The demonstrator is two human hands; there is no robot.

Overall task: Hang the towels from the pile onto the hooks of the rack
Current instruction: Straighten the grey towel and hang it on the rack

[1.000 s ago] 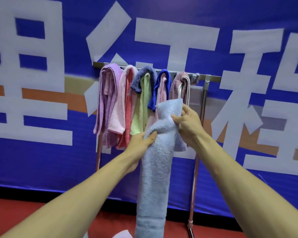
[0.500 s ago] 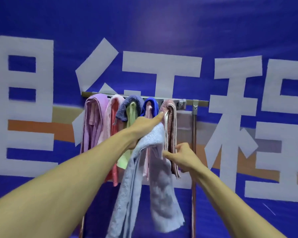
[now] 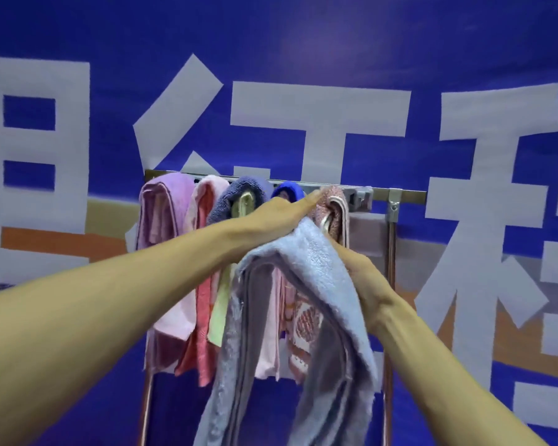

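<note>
Since the earlier frame your left hand (image 3: 281, 214) has lifted the fold of the light blue towel (image 3: 319, 268) closer to the rail (image 3: 406, 196). Your right hand (image 3: 361, 275) has come up beneath the cloth. The towel now peaks just under your left fingers (image 3: 306, 201) and just in front of the mottled pink towel (image 3: 334, 204). Its two halves hang down past the bottom edge of the view, not yet on a hook.

Left hand: fingers straight and pressed together along the top of the fold; the thumb is hidden, so a pinch cannot be confirmed. Right hand: back of the hand showing, fingers covered by the draped cloth; its grip cannot be told.

Already hanging from the rail, from left to right: a purple towel (image 3: 165, 214), a pink towel (image 3: 203, 220), a slate-blue towel (image 3: 239, 191) over a pale green towel (image 3: 218, 317), a royal blue towel (image 3: 289, 189), then the mottled pink one. A grey hook (image 3: 363, 196) beside it is bare. Behind stands a blue banner (image 3: 303, 59) with large white characters.
</note>
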